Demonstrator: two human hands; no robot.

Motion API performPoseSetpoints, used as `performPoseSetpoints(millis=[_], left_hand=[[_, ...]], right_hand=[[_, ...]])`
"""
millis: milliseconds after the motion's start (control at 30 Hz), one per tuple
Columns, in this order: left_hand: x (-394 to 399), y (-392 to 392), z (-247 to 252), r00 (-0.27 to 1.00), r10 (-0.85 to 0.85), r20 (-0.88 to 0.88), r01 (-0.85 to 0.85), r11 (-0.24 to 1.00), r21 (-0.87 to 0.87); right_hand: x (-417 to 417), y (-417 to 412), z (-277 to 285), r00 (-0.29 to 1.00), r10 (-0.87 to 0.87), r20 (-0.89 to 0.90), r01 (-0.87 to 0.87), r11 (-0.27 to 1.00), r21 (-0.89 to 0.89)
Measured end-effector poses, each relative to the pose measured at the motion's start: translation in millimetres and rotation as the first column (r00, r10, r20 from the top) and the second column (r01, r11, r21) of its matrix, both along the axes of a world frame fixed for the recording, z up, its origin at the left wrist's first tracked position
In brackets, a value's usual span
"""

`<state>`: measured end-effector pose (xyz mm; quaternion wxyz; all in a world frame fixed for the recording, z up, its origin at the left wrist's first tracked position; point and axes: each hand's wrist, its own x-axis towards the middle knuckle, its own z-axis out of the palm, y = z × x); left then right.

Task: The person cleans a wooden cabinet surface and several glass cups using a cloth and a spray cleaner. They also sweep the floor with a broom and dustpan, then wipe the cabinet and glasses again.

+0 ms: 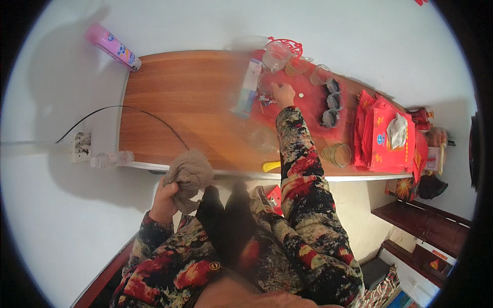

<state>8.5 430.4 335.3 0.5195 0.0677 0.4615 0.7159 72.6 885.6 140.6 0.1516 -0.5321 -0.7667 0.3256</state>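
My left hand (165,198) holds a bunched grey-brown cloth (190,175) at the near edge of the wooden tabletop (185,88). Stretched out over a red sheet (308,115), my right hand (284,94) has its fingertips at a clear glass vessel (266,81); blur hides whether they grip it. Small items (265,100) lie just below those fingers, and a small white round piece (301,95) is to their right. A clear pitcher (276,56) stands behind the hand. Left of it is a white and blue box (249,86).
Several glass cups (335,101) stand right of my hand, with a ribbed glass jar (338,154) nearer me. Red paper bags (389,138) pile up at the right. A yellow handle (271,166), plastic bottle (113,159), pink spray can (113,48) and black cable (144,110) are around the table.
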Motion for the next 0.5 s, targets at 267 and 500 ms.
performPoseSetpoints(millis=[267, 500], left_hand=[[-4, -19, -17, 0.997, 0.067, 0.043, -0.066, 0.998, -0.021], [-2, 0, -8, 0.992, 0.044, 0.114, -0.049, 0.998, 0.045]], right_hand=[[10, -9, 15, 0.964, 0.063, -0.259, -0.097, 0.988, -0.121], [54, -49, 68, 0.797, 0.087, -0.597, -0.401, 0.815, -0.417]])
